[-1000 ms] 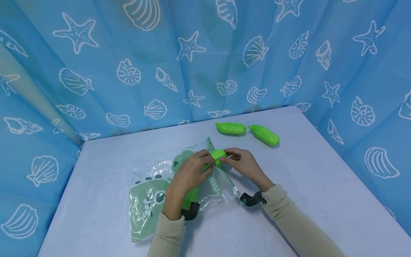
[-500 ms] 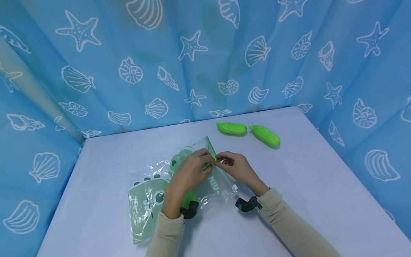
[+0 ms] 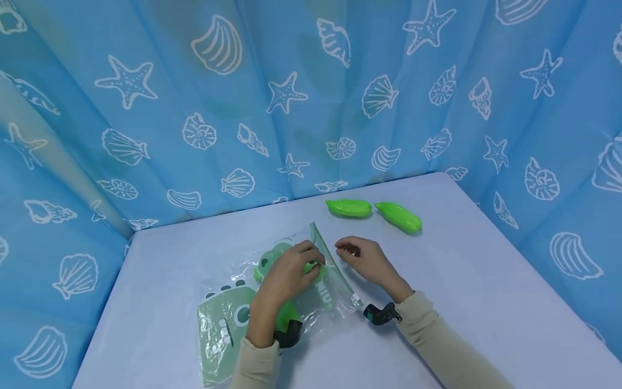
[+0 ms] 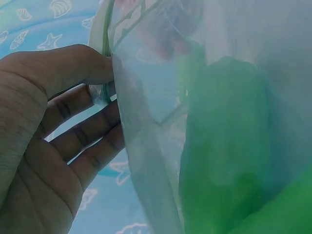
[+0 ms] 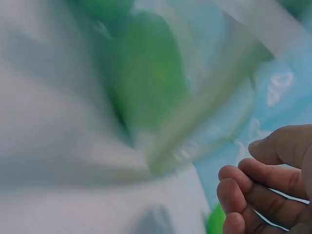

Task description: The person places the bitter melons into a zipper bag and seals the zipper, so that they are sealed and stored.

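Observation:
A clear zip bag with green dinosaur print [image 3: 225, 324] lies on the table, its zip edge facing right. The left hand [image 3: 286, 270] pinches the bag's opening edge between thumb and fingers; the left wrist view shows that hand [image 4: 63, 112] at the film. Inside the bag, green vegetable-shaped pieces [image 4: 224, 141] show through the plastic. Just right of the opening, the right hand [image 3: 366, 262] hovers with loosely bent fingers and nothing in them; in the right wrist view this hand [image 5: 273, 180] is apart from the bag [image 5: 209, 107].
Two bright green vegetable-shaped pieces, one [image 3: 349, 208] on the left and another [image 3: 398, 217] on the right, lie near the back of the white table [image 3: 476, 270]. A blue curtain with shells and starfish [image 3: 291, 135] stands behind it.
The right hand has pushed a green piece into the bag's opening, let it go and drawn back to the right. The left hand still holds the bag's edge. The head view has tilted slightly.

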Demonstrator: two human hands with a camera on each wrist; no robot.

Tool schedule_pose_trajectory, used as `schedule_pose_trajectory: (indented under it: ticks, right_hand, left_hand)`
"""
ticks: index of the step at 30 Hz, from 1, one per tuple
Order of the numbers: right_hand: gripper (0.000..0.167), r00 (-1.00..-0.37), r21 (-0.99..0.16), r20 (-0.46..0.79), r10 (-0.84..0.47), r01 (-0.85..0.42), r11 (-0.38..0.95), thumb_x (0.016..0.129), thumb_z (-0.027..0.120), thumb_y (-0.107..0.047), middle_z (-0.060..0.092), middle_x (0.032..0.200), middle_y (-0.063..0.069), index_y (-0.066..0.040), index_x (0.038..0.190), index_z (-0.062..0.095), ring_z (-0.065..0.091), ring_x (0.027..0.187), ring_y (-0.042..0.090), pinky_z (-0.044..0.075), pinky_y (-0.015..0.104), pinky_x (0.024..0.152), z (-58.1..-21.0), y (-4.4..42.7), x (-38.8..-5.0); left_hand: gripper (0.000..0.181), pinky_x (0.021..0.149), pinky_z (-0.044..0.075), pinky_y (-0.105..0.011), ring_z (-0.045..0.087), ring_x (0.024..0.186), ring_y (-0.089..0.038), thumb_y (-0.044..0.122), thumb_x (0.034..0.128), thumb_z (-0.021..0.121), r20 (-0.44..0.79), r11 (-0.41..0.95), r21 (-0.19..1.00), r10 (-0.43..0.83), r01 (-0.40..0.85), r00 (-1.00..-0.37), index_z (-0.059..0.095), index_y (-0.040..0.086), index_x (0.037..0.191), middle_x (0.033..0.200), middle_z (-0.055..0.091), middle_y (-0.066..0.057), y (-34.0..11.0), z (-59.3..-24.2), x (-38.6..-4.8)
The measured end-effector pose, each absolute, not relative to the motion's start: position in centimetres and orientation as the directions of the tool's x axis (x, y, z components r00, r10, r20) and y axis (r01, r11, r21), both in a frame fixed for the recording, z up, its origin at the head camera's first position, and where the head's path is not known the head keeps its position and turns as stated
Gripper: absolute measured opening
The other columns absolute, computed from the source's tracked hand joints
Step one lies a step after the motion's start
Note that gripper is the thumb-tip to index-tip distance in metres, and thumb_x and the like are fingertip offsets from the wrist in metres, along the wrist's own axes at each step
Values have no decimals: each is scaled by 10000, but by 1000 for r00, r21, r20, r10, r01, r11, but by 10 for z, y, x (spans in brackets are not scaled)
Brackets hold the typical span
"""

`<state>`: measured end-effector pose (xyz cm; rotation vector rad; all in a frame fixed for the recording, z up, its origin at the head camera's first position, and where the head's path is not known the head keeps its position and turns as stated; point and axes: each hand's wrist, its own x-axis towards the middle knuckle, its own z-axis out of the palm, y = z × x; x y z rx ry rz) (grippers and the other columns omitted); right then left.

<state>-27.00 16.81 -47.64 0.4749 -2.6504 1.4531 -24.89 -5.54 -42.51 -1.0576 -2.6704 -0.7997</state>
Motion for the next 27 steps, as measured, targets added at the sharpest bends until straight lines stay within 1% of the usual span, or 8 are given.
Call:
schedule_pose_trajectory:
  ticks: [4, 8, 13, 15, 17, 21, 24, 27]
  right_hand:
    - [222, -947, -777, 287, -142, -317, 543, 998, 630, -192, 703, 1027, 31, -73, 1174, 695, 632, 910, 185, 516, 370, 782, -468, 190, -282]
    - [232, -947, -778, 320, -27, -279, 564, 992, 633, -193, 676, 1018, 61, -61, 1176, 683, 612, 931, 197, 501, 374, 791, -462, 211, -291]
    - [269, -932, -764, 352, 82, -236, 600, 984, 638, -181, 646, 1043, 104, -15, 1194, 665, 597, 957, 237, 481, 373, 777, -463, 233, -300]
    - [291, -927, -752, 358, 112, -215, 623, 980, 643, -181, 625, 1088, 125, -5, 1211, 650, 579, 997, 266, 466, 394, 798, -465, 240, -303]
    - [336, -927, -736, 348, 141, -176, 654, 976, 645, -190, 584, 1173, 155, 2, 1251, 623, 534, 1074, 305, 451, 447, 848, -466, 246, -306]
    - [474, -931, -702, 313, 188, -94, 706, 954, 664, -202, 458, 1355, 221, 8, 1360, 538, 371, 1230, 389, 332, 561, 959, -473, 258, -312]
    - [559, -931, -675, 301, 209, -53, 735, 931, 695, -210, 392, 1421, 245, 7, 1404, 492, 278, 1286, 419, 257, 588, 962, -480, 268, -315]
    - [624, -932, -653, 284, 223, -18, 757, 918, 715, -222, 365, 1448, 253, 9, 1436, 455, 237, 1310, 431, 226, 598, 965, -485, 278, -317]
  left_hand:
    - [119, 737, 531, -281, 613, 836, -148, 23, 904, 691, 342, 602, 448, 567, 661, -749, 755, 93, 976, 999, 638, 23, -55, -424, -249]
    - [118, 739, 535, -289, 637, 852, -198, 15, 909, 684, 329, 598, 463, 569, 654, -754, 751, 80, 981, 1006, 636, 12, -56, -422, -249]
    - [119, 739, 534, -283, 633, 858, -182, 25, 914, 683, 320, 602, 457, 576, 655, -753, 750, 87, 990, 1012, 633, 13, -56, -422, -250]
    - [118, 734, 532, -280, 627, 853, -172, 26, 912, 686, 323, 607, 451, 572, 654, -754, 750, 91, 988, 1013, 632, 15, -57, -423, -250]
    - [118, 735, 533, -280, 624, 855, -167, 27, 910, 691, 324, 611, 449, 569, 652, -756, 748, 99, 984, 1014, 631, 19, -57, -423, -250]
    - [125, 740, 534, -275, 623, 857, -151, 24, 903, 697, 314, 617, 451, 567, 645, -762, 748, 107, 981, 1011, 633, 25, -57, -425, -250]
    - [129, 744, 533, -273, 619, 855, -139, 21, 901, 697, 306, 611, 456, 575, 647, -759, 749, 104, 985, 1011, 635, 21, -56, -427, -249]
    - [132, 743, 531, -272, 614, 850, -129, 20, 901, 696, 297, 602, 465, 585, 649, -755, 749, 105, 988, 1012, 635, 23, -55, -428, -248]
